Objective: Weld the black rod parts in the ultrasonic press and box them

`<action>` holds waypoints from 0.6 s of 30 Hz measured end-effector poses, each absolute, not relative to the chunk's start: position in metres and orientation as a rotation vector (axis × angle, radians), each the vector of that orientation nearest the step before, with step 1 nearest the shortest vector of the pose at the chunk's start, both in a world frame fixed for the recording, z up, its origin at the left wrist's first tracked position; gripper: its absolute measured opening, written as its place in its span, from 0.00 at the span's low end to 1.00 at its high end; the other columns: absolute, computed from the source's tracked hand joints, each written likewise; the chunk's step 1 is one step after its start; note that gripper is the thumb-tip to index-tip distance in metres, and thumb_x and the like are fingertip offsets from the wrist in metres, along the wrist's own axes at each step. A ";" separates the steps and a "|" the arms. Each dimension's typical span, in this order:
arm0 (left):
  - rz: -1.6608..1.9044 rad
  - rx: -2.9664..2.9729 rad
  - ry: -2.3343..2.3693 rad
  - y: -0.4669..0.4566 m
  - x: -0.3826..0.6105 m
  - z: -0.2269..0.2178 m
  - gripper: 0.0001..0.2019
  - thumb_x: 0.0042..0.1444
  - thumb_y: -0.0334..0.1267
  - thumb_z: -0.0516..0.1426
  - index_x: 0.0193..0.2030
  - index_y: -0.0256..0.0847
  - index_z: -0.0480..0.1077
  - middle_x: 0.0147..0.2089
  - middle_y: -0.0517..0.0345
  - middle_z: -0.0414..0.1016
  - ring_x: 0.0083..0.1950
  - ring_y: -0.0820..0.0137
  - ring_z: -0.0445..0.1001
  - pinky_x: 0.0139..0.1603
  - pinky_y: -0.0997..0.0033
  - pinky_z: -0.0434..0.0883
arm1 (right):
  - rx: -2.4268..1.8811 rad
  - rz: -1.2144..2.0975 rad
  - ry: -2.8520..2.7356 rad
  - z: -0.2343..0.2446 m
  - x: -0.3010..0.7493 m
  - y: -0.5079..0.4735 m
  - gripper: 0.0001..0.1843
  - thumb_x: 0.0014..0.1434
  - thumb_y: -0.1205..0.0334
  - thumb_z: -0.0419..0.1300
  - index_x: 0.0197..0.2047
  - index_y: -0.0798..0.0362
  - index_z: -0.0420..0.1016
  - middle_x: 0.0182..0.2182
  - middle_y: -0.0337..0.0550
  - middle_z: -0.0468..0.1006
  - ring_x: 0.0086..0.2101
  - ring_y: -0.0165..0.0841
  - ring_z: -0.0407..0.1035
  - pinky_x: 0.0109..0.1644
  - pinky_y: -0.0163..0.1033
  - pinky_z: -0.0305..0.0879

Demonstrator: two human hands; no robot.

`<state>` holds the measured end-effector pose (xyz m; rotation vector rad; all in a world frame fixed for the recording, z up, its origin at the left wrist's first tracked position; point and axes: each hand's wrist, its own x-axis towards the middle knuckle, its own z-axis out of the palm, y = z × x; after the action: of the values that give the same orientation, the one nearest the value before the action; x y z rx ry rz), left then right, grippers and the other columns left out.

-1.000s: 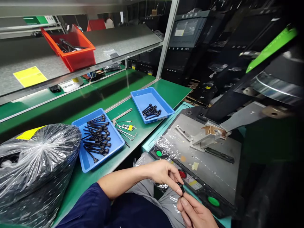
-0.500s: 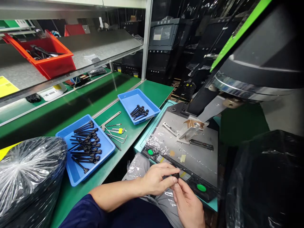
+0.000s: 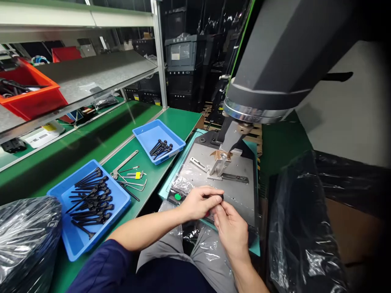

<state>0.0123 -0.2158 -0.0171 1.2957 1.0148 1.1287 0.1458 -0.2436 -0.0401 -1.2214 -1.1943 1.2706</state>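
Note:
My left hand [image 3: 198,202] and my right hand [image 3: 229,226] meet in front of me, both pinching a small black part [image 3: 218,198] between their fingertips. They hover over the near edge of the machine's grey plate [image 3: 241,187], beside the green button [image 3: 177,197]. The press head [image 3: 262,73] hangs above a metal fixture [image 3: 218,159] on the plate. A near blue tray [image 3: 82,203] holds several long black pins. A far blue tray [image 3: 159,140] holds a small bunch of the same pins.
Hex keys and a flat wrench [image 3: 130,177] lie on the green bench between the trays. A plastic-wrapped black bundle [image 3: 26,240] sits at the left, another black bag [image 3: 302,228] at the right. A red bin [image 3: 27,91] stands on the shelf.
My view has swung right, so the bench slid left. Both hands moved up from the lap toward the plate's edge, still pinching the small black part.

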 end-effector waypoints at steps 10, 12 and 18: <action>1.190 1.363 1.094 -0.156 0.022 0.001 0.22 0.53 0.48 0.64 0.50 0.35 0.76 0.33 0.54 0.76 0.31 0.72 0.73 0.37 0.69 0.73 | -1.183 1.028 -1.333 -0.034 0.150 -0.177 0.23 0.65 0.43 0.54 0.40 0.55 0.78 0.18 0.35 0.66 0.20 0.29 0.60 0.24 0.34 0.59; 1.229 1.337 1.087 -0.141 0.022 0.000 0.21 0.51 0.47 0.65 0.47 0.34 0.76 0.30 0.57 0.75 0.30 0.72 0.72 0.36 0.69 0.72 | -1.179 1.025 -1.367 -0.034 0.152 -0.161 0.22 0.65 0.44 0.53 0.42 0.54 0.78 0.21 0.38 0.72 0.21 0.30 0.64 0.26 0.35 0.63; 1.357 1.436 1.233 -0.091 0.019 -0.011 0.20 0.47 0.41 0.67 0.47 0.38 0.75 0.46 0.49 0.80 0.46 0.64 0.77 0.51 0.63 0.72 | -1.256 0.957 -1.349 -0.060 0.175 -0.139 0.31 0.58 0.44 0.60 0.59 0.53 0.70 0.49 0.54 0.79 0.44 0.43 0.76 0.50 0.49 0.72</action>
<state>0.0185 -0.0912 -0.0107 1.4359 1.2335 1.3569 0.1746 -0.1391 -0.0603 -1.2561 -1.3495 0.9566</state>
